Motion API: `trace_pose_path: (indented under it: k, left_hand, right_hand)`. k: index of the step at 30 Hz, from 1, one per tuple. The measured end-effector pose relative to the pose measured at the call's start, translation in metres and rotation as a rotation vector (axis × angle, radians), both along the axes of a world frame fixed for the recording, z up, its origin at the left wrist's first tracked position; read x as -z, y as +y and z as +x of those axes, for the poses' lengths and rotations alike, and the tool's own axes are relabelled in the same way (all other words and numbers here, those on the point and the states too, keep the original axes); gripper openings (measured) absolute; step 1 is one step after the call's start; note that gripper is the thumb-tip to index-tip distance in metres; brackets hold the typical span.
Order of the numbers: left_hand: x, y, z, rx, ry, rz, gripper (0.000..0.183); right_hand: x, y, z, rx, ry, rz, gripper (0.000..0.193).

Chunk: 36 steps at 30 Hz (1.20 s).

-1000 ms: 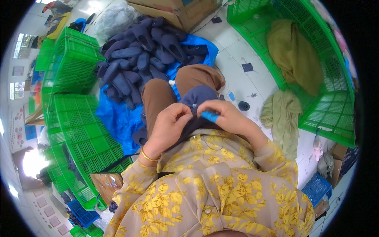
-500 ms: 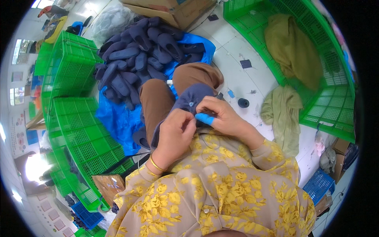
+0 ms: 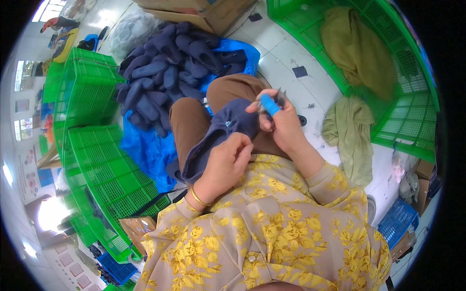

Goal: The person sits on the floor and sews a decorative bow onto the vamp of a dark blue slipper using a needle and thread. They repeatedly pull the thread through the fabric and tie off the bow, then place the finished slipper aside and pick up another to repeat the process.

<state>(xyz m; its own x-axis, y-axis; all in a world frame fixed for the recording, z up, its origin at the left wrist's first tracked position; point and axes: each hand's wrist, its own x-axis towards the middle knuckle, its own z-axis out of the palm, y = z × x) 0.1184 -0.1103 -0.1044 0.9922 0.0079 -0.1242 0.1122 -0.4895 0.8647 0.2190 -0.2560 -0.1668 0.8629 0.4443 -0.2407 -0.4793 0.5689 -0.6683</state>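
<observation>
Head view, looking down on a seated person's lap. One dark blue slipper (image 3: 242, 116) lies across the brown trousers (image 3: 187, 121), its rounded toe directed away from the body and slightly to the right; a small pale ornament (image 3: 228, 124) sits on its upper. Left hand (image 3: 225, 160): fingers curled and drawn together over the near right part of the slipper; whether anything fine is pinched between them cannot be told. A gold-coloured bangle (image 3: 199, 196) encircles the wrist. Right hand (image 3: 284, 119): raised just beside the slipper's toe and closed around a small, grey, pointed tool (image 3: 281, 96), partly hidden by the fingers. A bright blue wrapping (image 3: 269, 104) covers one digit.

Surroundings: beyond the knees, a heap of similar dark slippers (image 3: 167, 72) rests on a blue sheet (image 3: 145, 150), with a translucent plastic bag (image 3: 133, 34) and a cardboard box (image 3: 208, 17) behind it. Green perforated crates (image 3: 99, 160) stand along the left. At the right, a larger green container (image 3: 407, 136) holds an olive cloth (image 3: 359, 53); a paler green cloth (image 3: 349, 140) lies at its near edge, reaching down to the tiled floor (image 3: 286, 53).
</observation>
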Motion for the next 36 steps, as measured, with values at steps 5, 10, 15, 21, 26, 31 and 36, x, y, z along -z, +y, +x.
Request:
trace_pose_path:
  k: [5,10,15,21,26,31,36]
  left_hand:
    - [0.003,0.015,0.007,-0.127,-0.134,0.223,0.006]
    - [0.008,0.026,0.009,-0.169,-0.179,0.268,0.007]
    - [0.007,0.023,0.011,-0.15,-0.182,0.271,0.007]
    - [0.005,0.025,0.011,-0.122,-0.199,0.309,0.008]
    - [0.002,0.026,0.013,-0.074,-0.224,0.327,0.007]
    - [0.008,0.028,0.01,-0.001,-0.366,0.431,0.009]
    - [0.008,0.028,0.017,0.042,-0.451,0.582,0.011]
  right_hand:
    - [0.009,-0.021,0.022,0.068,0.206,0.204,0.009]
    - [0.024,-0.039,0.037,0.152,0.227,0.248,0.009]
    - [0.027,-0.061,0.045,0.219,0.185,0.252,0.01]
    - [0.038,-0.086,0.052,0.302,0.182,0.262,0.012]
    - [0.045,-0.104,0.05,0.337,0.168,0.266,0.015]
    - [0.013,-0.111,0.039,0.333,0.081,0.239,0.015]
    - [-0.028,-0.114,0.033,0.313,-0.098,0.113,0.015]
